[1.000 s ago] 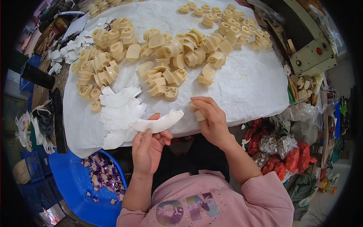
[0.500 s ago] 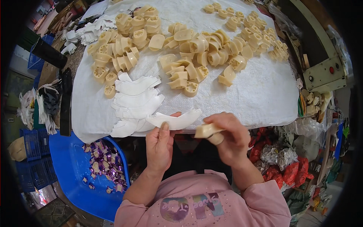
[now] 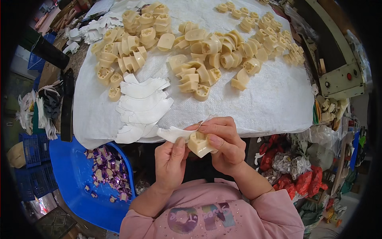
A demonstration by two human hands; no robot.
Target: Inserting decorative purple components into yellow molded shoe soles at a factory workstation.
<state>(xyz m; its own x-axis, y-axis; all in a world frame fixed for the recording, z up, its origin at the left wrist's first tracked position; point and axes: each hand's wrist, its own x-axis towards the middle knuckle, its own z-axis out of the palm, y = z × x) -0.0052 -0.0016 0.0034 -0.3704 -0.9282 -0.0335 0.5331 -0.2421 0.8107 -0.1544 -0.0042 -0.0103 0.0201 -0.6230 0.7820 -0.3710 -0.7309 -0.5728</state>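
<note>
Brought inward since the earlier frame, your right hand [image 3: 226, 139] now meets your left hand [image 3: 170, 157] at the front edge of the white cloth [image 3: 278, 105]. Between them, in front of your body, is the hollow beige piece [image 3: 199, 145], its open side turned up and toward the left. Your right fingers and thumb close around this piece; your left thumb pinches the white strip [image 3: 174, 134] against the fingers beneath. The strip runs behind the piece, its far end partly covered by your right fingers, so full contact between the two cannot be confirmed.

Possible faults, by judgement: a loose left pinch could let the thin strip skew or slip; uneven pressure from the right fingers could crease its far end or tilt the piece.

Farther out, overlapping white strips [image 3: 140, 104] lie to the left, and clustered beige pieces [image 3: 207, 46] spread beyond; to your lower left, a blue tub [image 3: 77, 191] holds purple and beige bits [image 3: 106, 172]. By comparison, the earlier frame shows piece and strip apart; the overlapping strips keep their arrangement.
</note>
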